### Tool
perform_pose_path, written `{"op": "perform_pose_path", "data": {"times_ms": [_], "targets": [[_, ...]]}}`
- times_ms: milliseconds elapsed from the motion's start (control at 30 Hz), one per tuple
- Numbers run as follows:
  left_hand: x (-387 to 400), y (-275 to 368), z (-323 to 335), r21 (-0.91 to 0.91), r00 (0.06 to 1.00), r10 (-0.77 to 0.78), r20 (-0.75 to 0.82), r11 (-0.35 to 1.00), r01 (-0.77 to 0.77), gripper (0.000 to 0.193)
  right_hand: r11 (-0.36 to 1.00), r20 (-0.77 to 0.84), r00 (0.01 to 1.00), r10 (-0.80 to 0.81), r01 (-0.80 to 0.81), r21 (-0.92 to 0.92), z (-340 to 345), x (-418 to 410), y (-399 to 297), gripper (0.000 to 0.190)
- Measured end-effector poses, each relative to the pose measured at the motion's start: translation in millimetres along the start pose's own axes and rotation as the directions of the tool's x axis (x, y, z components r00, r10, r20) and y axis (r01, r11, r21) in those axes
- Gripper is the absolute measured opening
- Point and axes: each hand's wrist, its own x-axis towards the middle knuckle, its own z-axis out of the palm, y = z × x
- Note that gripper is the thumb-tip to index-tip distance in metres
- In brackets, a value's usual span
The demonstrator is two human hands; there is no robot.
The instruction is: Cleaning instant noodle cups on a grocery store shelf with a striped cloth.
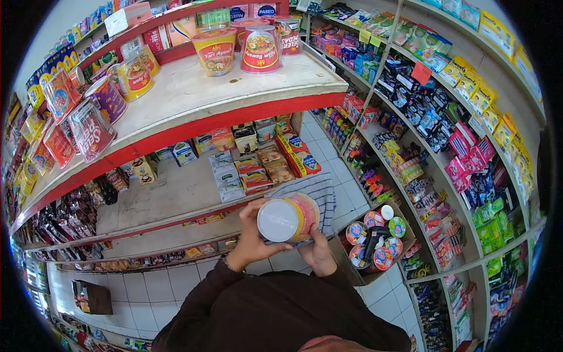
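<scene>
My left hand (255, 240) grips a yellow and pink cup (306, 213), tilted so that its round white end faces up towards me. My right hand (320, 253) holds the cup from the other side, its thumb against the pink part. Whether this is one cup or two together, I cannot tell. A blue-and-white checked cloth (324, 193) hangs behind and under the cup; which hand holds it is hidden. Above my hands, a yellow noodle cup (215, 53) and a red noodle cup (261, 49) stand on the white top shelf (184, 94).
At my right, a cardboard box (347, 264) holds several noodle cups and a black object (375, 242). More cups (94, 132) crowd the top shelf's left end. Sachet packs (255, 176) lie on the lower shelf. Stocked shelving (440, 101) lines the right; another box (93, 297) sits on the tiled floor.
</scene>
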Motion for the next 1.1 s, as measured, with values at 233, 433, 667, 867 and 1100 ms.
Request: {"op": "perform_pose_path", "data": {"times_ms": [233,433,667,867,1100], "targets": [[42.6,36.6,-50.9,0.273,0.896,-0.090,0.435,0.961,-0.036,0.112,0.996,0.029,0.997,0.070,-0.069,-0.059,0.5,-0.1,0.0,0.057],[40.9,21.3,-43.3,-0.166,0.929,0.035,0.369,0.986,0.029,0.115,0.990,-0.004,0.994,0.113,-0.113,-0.080,18.3,2.4,-3.0,0.057],[33.7,26.6,-48.1,-0.064,0.895,-0.239,0.376,0.957,0.282,0.098,0.969,-0.114,0.989,0.093,-0.117,-0.219,32.7,7.0,-19.5,0.046],[24.8,25.4,-25.5,-0.378,0.889,-0.456,0.045,0.815,0.438,0.085,0.792,-0.240,0.852,-0.465,0.279,-0.544,17.8,20.0,-21.3,0.034],[2.9,1.3,-3.5,-0.367,0.899,-0.437,-0.002,0.837,0.406,0.078,0.198,0.503,0.737,-0.452,0.633,-0.748,55.0,18.4,-25.6,0.046]]}}
